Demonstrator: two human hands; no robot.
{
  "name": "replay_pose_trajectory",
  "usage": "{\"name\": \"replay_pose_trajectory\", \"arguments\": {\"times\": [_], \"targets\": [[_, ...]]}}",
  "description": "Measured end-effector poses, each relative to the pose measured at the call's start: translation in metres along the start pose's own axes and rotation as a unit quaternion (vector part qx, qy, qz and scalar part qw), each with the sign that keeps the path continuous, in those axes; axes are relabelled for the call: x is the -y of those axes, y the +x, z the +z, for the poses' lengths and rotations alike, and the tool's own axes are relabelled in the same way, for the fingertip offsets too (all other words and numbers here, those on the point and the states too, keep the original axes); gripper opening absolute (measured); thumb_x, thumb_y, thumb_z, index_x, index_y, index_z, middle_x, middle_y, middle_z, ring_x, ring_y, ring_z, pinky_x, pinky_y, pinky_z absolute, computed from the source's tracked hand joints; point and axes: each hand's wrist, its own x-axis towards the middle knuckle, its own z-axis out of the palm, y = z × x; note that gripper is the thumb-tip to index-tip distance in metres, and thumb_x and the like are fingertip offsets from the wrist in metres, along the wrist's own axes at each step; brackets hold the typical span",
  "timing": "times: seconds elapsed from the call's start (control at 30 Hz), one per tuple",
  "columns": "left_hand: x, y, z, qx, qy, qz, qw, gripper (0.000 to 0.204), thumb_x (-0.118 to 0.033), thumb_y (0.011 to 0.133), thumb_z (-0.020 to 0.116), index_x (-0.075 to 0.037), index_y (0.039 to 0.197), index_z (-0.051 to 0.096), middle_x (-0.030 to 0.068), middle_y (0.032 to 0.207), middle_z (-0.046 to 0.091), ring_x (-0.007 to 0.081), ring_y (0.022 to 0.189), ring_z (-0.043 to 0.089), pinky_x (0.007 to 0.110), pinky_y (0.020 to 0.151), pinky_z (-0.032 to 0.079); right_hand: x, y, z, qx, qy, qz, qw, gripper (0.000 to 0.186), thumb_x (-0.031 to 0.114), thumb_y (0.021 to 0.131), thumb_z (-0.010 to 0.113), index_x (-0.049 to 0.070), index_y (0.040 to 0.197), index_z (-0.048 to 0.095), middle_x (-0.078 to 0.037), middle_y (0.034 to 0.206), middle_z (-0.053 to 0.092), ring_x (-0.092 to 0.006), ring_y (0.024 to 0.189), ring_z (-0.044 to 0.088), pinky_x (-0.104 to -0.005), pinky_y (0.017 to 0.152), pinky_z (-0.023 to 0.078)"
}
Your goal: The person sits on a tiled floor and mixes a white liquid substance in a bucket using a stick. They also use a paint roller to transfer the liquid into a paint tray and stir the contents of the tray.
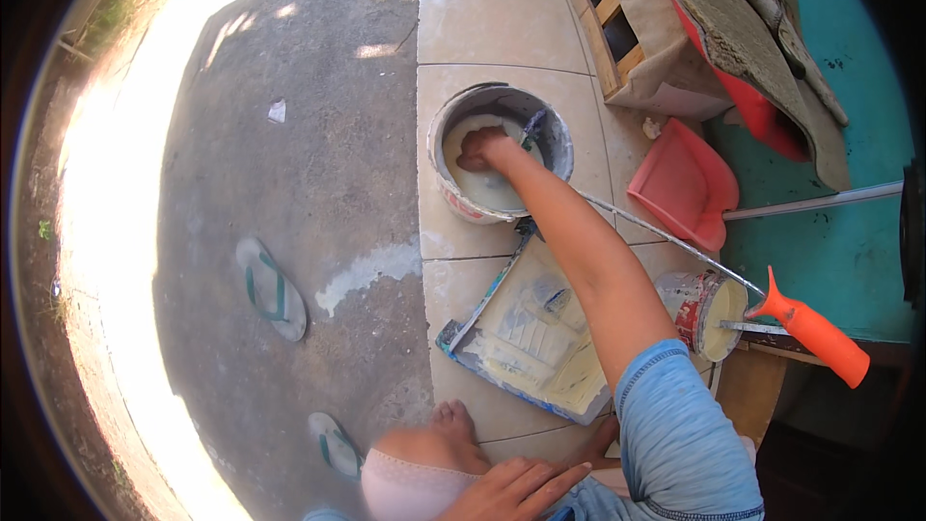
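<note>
My right hand (481, 148) reaches down inside a paint-splashed bucket (461, 201) of pale, creamy paint (497, 191). Its fingers are curled, and what they hold, if anything, is hidden. Beside the wrist, a dark blue, paint-smeared stick-like thing (532, 125) leans against the bucket's inner wall. Under my right forearm lies a paint tray (535, 338) coated in cream paint. A long metal rod with an orange handle (820, 342) passes beneath the arm toward the bucket; its far end is hidden. My left hand (526, 487) lies over my lap, fingers stretched out, holding nothing.
A smaller paint pot (721, 318) stands right of the tray. Farther right are a red dustpan (683, 183) and a cloth-covered wooden crate (617, 29) by a teal surface (868, 260). Flip-flops (272, 289) lie on the concrete to the left. My bare foot (458, 425) is near the tray.
</note>
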Motion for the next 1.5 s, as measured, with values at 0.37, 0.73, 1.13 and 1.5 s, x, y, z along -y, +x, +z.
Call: {"name": "replay_pose_trajectory", "arguments": {"times": [0.37,0.73,1.13,1.5], "targets": [[-0.002,0.004,0.0,-0.001,-0.002,0.003,1.0,0.063,-0.026,0.082,0.06,-0.003,0.139,0.048,0.0153,0.117,0.058,0.0302,0.106,0.054,0.039,0.094,0.042,-0.014,0.007,-0.015,0.068,0.156,-0.007,0.985,0.06,0.036,0.077,0.071,0.0,0.123,0.062,-0.018,0.124,0.064,-0.0245,0.111,0.062,-0.0338,0.096,0.048],[-0.001,0.007,0.003,0.01,0.02,0.009,1.0,0.061,-0.023,0.081,0.06,-0.004,0.138,0.049,0.0153,0.116,0.058,0.0296,0.107,0.054,0.038,0.095,0.042,-0.016,-0.006,0.0,-0.018,0.119,-0.077,0.99,0.049,0.032,0.088,0.057,0.002,0.127,0.06,-0.017,0.131,0.06,-0.0318,0.122,0.056,-0.0406,0.102,0.044],[0.001,0.002,0.005,-0.01,0.0,0.006,1.0,0.06,-0.023,0.081,0.061,-0.004,0.137,0.05,0.0148,0.114,0.058,0.0299,0.106,0.055,0.039,0.094,0.043,-0.009,-0.001,0.0,-0.075,0.007,-0.155,0.985,0.037,0.027,0.085,0.058,0.002,0.11,0.069,-0.021,0.115,0.066,-0.0333,0.109,0.065,-0.0416,0.092,0.051],[-0.004,0.0,0.0,-0.016,-0.022,-0.008,1.0,0.06,-0.024,0.083,0.061,-0.006,0.138,0.049,0.0155,0.116,0.058,0.0308,0.107,0.055,0.039,0.094,0.043,-0.007,0.003,0.009,-0.022,0.07,-0.03,0.997,0.042,0.034,0.082,0.066,0.007,0.114,0.07,-0.018,0.12,0.066,-0.0315,0.116,0.062,-0.0436,0.105,0.042]]}}
